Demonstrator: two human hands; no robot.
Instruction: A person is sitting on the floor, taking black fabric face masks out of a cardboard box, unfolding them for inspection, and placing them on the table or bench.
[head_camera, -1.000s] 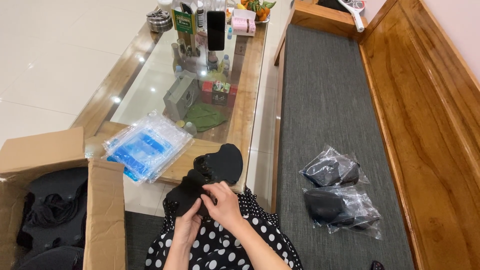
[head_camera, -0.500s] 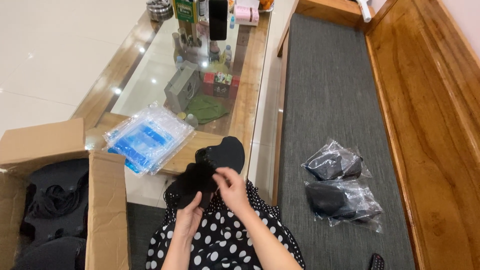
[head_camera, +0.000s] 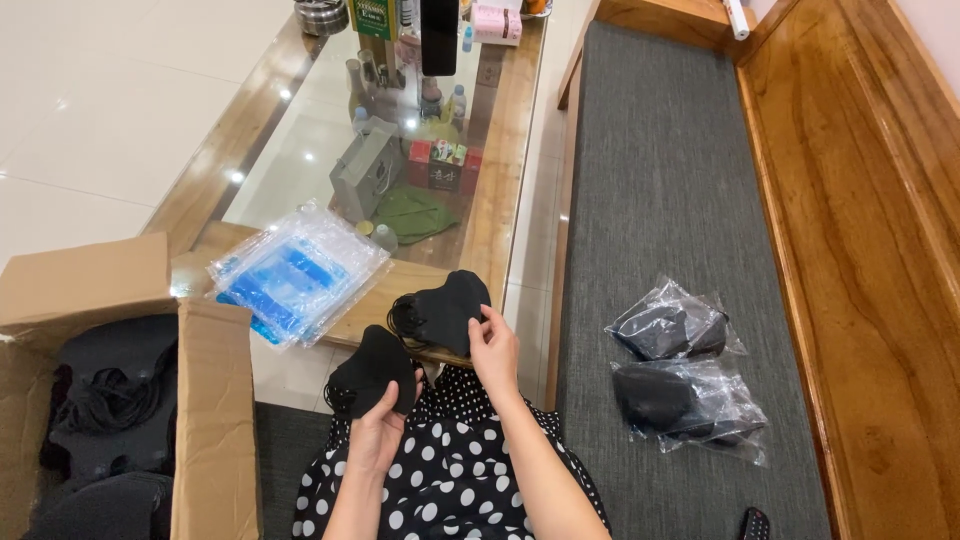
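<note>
In the lower middle of the frame, the person's left hand (head_camera: 375, 435) holds a small stack of black fabric face masks (head_camera: 372, 380), with the fingers closed around its lower edge. A little higher and to the right, the right hand (head_camera: 493, 345) grips a second stack of black fabric face masks (head_camera: 445, 308) by its right edge; the thumb and fingers pinch it. The two stacks are apart from each other, with a small gap between them, and both are held above the person's lap, which is covered by a black dress with white polka dots (head_camera: 450, 480).

Just behind the second stack is the near edge of a low wooden table with a glass top (head_camera: 300, 150). On its near left corner lies a pile of clear plastic bags with blue print (head_camera: 295, 272). At the lower left of the frame stands an open brown cardboard box (head_camera: 205, 400), and more dark masks are inside it.

On the right side of the frame, a grey cushion (head_camera: 650, 150) covers a wooden bench (head_camera: 860, 250). Two clear plastic bags filled with black masks (head_camera: 680, 375) lie on the cushion, just beside each other, well apart from the hands.
</note>
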